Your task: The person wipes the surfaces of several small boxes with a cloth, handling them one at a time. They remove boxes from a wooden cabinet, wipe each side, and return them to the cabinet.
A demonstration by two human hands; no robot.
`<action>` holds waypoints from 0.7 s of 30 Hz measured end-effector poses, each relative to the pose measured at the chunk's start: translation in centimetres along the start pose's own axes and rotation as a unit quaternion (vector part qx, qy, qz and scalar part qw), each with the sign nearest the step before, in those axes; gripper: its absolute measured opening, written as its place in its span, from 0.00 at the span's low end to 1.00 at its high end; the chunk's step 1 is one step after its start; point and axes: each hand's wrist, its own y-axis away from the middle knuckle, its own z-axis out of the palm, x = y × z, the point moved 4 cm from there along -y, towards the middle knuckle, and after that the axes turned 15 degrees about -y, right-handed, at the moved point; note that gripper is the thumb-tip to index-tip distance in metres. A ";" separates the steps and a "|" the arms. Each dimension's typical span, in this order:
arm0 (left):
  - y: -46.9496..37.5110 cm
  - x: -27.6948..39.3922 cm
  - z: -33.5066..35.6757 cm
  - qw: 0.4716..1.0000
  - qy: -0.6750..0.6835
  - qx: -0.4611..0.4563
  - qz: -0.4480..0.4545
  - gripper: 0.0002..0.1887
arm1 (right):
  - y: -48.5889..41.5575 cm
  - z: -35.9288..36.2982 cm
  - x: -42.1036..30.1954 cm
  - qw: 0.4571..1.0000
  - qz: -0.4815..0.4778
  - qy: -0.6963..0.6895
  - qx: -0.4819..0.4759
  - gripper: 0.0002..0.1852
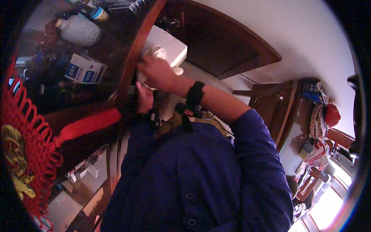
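Observation:
My right hand (pixel 161 71) is curled at the wooden edge of a glass-fronted cabinet (pixel 127 69), its fingers around a pale, crumpled item (pixel 142 79) that is blurred and partly hidden. Just below it my left hand (pixel 145 97) is raised with its palm towards the same item; whether it grips cannot be told. Behind the right hand lies a white box (pixel 171 43), with a small, rounded pale object (pixel 178 71) near its lower corner. Both wrists wear black straps with small devices.
Behind the glass are a textured bottle with a cork (pixel 81 30), an Epson box (pixel 86 69) and a blue-lidded jar (pixel 99 13). A red knotted hanging with a tassel (pixel 91 123) is at left. A dark wooden door panel (pixel 220 37) stands above; cluttered items and a bright window are at right.

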 end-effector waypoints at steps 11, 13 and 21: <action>-3.8 -2.1 -4.3 0.882 -0.382 -0.047 0.272 0.41 | 3.0 -4.9 5.9 0.981 -0.141 0.069 0.115 0.27; -3.3 -1.8 -3.7 0.863 -0.369 -0.096 0.332 0.45 | 2.4 -6.3 6.6 0.975 -0.106 0.003 0.194 0.20; -2.4 -0.7 -1.5 0.930 -0.255 -0.036 0.263 0.40 | -2.4 -5.3 4.5 0.993 -0.005 0.031 0.115 0.22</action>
